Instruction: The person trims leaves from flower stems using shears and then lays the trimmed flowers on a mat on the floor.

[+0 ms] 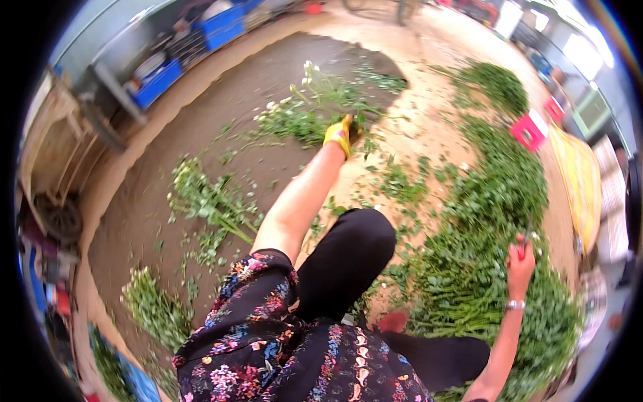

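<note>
the left hand (340, 136), in a yellow glove, reaches to the white-flowered stems (295, 122) lying on the dark mat (144, 218). i can't tell how open it is or if it grips any. the right hand (520, 266) is closed around red-handled cutters (520, 246), above the big leafy green pile (462, 281).

Wearing black shirt (251, 342), pink, red, blue and white flower print, short left sleeve (268, 281). Plain black trousers (351, 251). Yellow glove (337, 139), reddish patch, on left hand (343, 131). Shiny silver-toned band (514, 305), right wrist (516, 293).
</note>
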